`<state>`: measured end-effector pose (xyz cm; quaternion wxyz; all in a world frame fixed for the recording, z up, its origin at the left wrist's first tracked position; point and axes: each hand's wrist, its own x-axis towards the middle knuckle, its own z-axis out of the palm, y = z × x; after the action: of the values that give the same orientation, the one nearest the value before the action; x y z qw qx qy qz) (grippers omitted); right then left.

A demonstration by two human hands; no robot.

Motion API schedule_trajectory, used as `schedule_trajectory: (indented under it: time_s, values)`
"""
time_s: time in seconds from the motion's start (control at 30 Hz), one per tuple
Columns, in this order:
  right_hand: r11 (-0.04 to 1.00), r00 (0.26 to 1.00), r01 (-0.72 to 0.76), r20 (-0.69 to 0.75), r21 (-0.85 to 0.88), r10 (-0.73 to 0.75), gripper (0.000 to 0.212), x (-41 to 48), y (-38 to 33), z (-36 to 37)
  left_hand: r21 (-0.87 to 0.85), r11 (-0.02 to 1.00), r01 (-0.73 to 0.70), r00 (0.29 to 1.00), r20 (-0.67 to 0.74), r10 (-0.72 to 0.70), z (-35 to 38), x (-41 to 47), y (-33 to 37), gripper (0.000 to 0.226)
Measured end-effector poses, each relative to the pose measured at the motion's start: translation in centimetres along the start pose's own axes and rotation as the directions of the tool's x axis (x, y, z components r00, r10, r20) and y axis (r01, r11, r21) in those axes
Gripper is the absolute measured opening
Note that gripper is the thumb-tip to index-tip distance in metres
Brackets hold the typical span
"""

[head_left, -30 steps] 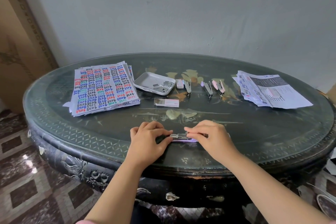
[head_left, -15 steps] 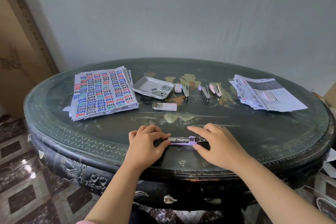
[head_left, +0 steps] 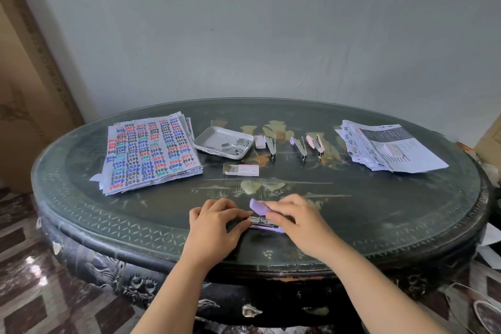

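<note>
A purple stapler lies near the front edge of the dark oval table, its purple top cover swung up and its metal staple channel showing. My left hand pinches the channel's left end with thumb and fingers. My right hand covers the stapler's right part and holds the raised purple cover under its fingers. How far the cover is lifted is partly hidden by that hand.
At the back stand a white tray with staple strips, a staple box, a small eraser-like block and three more staplers. Paper stacks lie left and right. A cardboard panel leans at left.
The stapler's purple cover has swung up from flat to raised under my right hand. My right hand shifted slightly left over the stapler. My left hand stayed at the channel's left end.
</note>
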<state>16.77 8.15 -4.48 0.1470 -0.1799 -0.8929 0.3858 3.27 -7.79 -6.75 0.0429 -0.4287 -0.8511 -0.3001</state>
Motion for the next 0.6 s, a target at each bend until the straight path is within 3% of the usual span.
schedule_trajectory:
  time_s: [0.17,0.33,0.47,0.6]
  values:
    - [0.994,0.996,0.091,-0.016,-0.058,-0.092,0.039,-0.8,0.9,0.6,-0.027,1.000,0.002,0.999,0.047,0.000,-0.4,0.1,0.2,0.037]
    - [0.998,0.997,-0.021,-0.070,-0.061,0.017,0.062,-1.3,1.3,1.3,-0.209,0.977,0.035,0.980,0.198,0.007,-1.3,0.4,0.2,0.053]
    - [0.996,0.994,-0.056,-0.095,-0.074,0.049,0.047,-0.8,1.2,1.3,-0.067,0.997,-0.049,0.968,0.241,0.063,-1.3,0.4,-0.1,0.080]
    - [0.999,0.990,-0.044,-0.130,0.020,0.047,0.031,-1.0,1.3,1.3,-0.109,0.993,-0.033,0.985,0.166,0.051,-0.9,0.5,-0.2,0.042]
